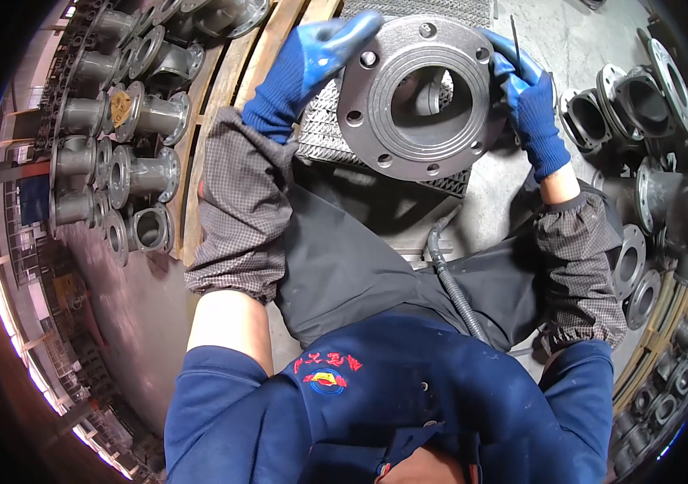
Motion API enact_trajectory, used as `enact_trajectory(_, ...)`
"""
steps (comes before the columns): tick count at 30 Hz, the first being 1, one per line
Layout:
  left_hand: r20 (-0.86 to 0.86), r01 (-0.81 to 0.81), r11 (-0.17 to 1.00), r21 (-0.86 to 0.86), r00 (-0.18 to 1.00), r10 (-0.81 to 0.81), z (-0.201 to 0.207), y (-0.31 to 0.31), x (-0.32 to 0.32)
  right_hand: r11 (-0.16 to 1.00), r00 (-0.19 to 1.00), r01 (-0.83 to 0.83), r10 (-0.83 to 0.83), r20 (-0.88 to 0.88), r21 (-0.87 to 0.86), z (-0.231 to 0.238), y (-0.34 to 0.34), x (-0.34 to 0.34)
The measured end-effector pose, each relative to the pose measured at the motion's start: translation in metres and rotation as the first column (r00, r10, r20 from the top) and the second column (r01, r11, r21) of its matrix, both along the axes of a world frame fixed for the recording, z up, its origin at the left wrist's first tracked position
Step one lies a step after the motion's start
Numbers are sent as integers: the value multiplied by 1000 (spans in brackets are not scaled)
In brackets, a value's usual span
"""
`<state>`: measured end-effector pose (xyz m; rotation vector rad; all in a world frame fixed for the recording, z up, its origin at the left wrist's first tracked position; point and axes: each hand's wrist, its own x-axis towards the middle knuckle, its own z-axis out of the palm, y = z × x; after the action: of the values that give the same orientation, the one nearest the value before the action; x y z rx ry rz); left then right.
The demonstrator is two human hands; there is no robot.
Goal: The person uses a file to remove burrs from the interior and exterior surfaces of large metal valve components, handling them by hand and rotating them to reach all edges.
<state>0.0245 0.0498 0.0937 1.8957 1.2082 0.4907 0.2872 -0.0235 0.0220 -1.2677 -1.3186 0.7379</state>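
A heavy grey flanged pipe fitting is tilted up in front of me, its round face with bolt holes and a large centre bore toward me. My left hand, in a blue coated glove, is closed on the flange's upper left edge. On the upper right edge, my right hand, gloved alike, has its fingers curled around the rim. A thin dark rod sticks up by the right fingers; whether they hold it is unclear. Under the fitting lies a metal grating.
Several flanged pipe fittings stand on a wooden pallet at the left. More fittings are stacked at the right, close to my right arm. A ribbed grey hose runs between my legs across the floor.
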Motion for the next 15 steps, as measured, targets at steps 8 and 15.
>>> enact_trajectory(8,218,64,995,82,973,-81,-10,0,39,980,652,123,-196,732,153,17,-3,1)
enact_trajectory(15,240,65,975,212,964,-116,-7,4,36,982,688,-32,-114,717,187,54,-61,-35)
